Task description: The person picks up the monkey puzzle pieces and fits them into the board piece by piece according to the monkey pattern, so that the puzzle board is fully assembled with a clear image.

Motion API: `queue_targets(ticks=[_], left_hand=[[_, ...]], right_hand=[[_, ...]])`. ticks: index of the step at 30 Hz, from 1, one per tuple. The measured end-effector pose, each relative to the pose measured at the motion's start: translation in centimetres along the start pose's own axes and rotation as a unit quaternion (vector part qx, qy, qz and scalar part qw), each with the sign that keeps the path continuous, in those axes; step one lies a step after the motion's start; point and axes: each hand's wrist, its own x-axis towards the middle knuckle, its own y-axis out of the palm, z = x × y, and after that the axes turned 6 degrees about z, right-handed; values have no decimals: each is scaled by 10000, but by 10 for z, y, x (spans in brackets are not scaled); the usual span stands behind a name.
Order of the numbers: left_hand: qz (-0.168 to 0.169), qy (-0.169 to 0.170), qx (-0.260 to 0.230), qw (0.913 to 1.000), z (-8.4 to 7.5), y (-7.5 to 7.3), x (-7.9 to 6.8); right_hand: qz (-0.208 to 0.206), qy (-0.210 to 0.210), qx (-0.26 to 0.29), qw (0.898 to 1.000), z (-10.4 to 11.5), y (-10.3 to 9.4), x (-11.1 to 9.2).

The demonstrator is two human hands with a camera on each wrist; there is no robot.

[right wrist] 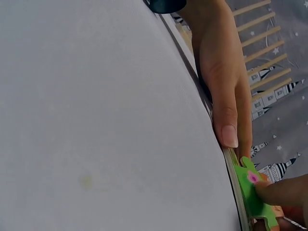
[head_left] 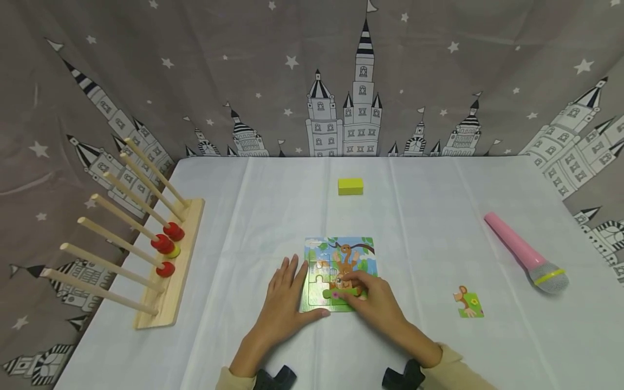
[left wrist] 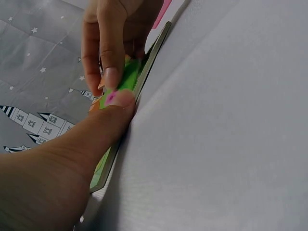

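A jigsaw puzzle board (head_left: 312, 301) with an animal picture on blue and green lies at the table's middle, its lower left showing bare outlined slots. My right hand (head_left: 382, 306) pinches a green puzzle piece (head_left: 334, 293) with a pink flower, over the board's lower part. In the right wrist view that puzzle piece (right wrist: 251, 195) looks slightly tilted; whether it is seated cannot be told. Along the board's left side rests my left hand (head_left: 283, 311), fingers extended and thumb at the front edge. Another puzzle piece (head_left: 470, 304), green and brown, lies apart to the right.
On the left stands a wooden peg rack (head_left: 187, 260) with tall pegs and a few red and yellow beads. A yellow block (head_left: 350, 187) sits behind the board. A pink toy microphone (head_left: 519, 244) lies at the right. Behind the white table (head_left: 273, 206) hangs a castle-print curtain (head_left: 195, 81).
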Motion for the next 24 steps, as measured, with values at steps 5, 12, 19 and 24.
queue_targets(ticks=[5,12,19,24], left_hand=[[-35,7,35,10000,0,1,0],[-27,23,38,10000,-1,0,0],[-57,55,28,10000,-1,0,0],[-59,31,26,10000,-1,0,0]], right_hand=[[-8,-213,-247,9995,0,1,0],[25,-310,-534,9981,0,1,0],[118,-365,-746,9965,-2,1,-2],[87,-402,-767,9962,-3,2,-3]])
